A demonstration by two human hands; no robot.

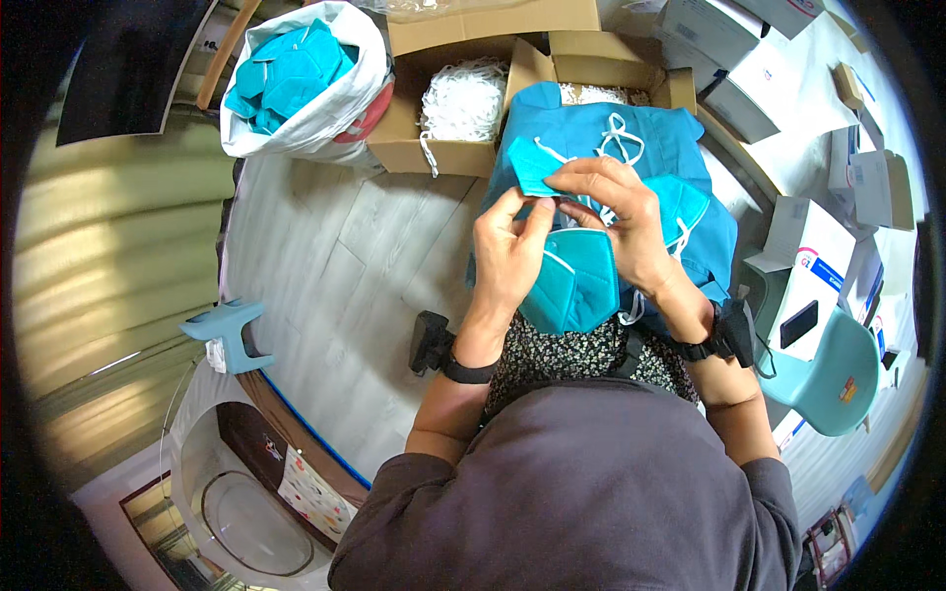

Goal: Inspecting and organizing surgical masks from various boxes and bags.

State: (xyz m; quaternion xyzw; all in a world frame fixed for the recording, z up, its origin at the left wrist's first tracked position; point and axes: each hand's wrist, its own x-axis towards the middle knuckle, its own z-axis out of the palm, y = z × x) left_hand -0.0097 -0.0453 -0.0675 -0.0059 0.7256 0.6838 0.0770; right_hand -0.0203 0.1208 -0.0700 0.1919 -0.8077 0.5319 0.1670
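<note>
A teal folding face mask [533, 165] is pinched by its lower edge between the fingertips of both hands. My left hand [508, 246] closes on it from the left, thumb and forefinger together. My right hand [619, 212] bends over it from the right, partly hiding the edge and any strap there. Below the hands, on my lap, lies another teal mask [572, 288] with a white strap. A further mask [678, 205] rests right of my right hand on the blue cloth [714, 246]. A white cord loop [621, 140] lies on the cloth beyond my fingers.
A white sack [345, 143] full of teal masks stands at the far left. Beside it, a cardboard box [399, 148] holds a heap of white cords [463, 101]; another box [680, 87] adjoins it. White cartons [759, 94], a teal chair [843, 379] and a phone [799, 324] are at right.
</note>
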